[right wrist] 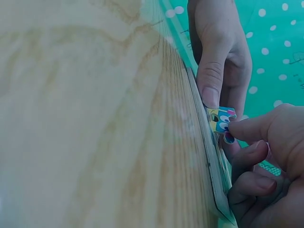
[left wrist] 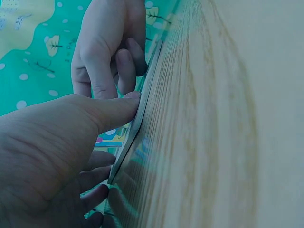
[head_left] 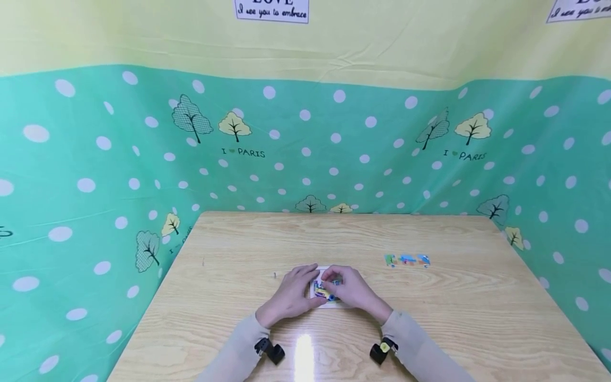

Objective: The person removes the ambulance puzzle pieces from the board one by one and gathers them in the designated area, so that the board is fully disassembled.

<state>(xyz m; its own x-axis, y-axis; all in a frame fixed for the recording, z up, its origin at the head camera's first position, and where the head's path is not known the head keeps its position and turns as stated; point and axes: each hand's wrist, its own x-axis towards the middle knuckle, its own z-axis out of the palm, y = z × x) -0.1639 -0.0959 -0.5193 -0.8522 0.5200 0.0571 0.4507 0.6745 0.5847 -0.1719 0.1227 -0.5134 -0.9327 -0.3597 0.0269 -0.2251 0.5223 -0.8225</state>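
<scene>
A small jigsaw board with a pale frame point(head_left: 329, 306) lies flat on the table between both hands, with colourful pieces in its inside. My left hand point(head_left: 292, 294) rests at its left side, the thumb laid straight on the front edge and the other fingers along the left and back. Over the right part of the board, my right hand point(head_left: 355, 291) pinches a jigsaw piece point(right wrist: 221, 118) between thumb and fingers. This piece is blue and yellow with cartoon eyes, and it stands tilted at the board in the right wrist view. The hands cover much of the board.
Several loose jigsaw pieces point(head_left: 407, 259) lie in a row on the wooden table point(head_left: 458, 313), to the back right of the board. A tiny object point(head_left: 274, 275) sits left of the left hand. A green dotted cloth point(head_left: 334, 154) hangs behind and beside the table.
</scene>
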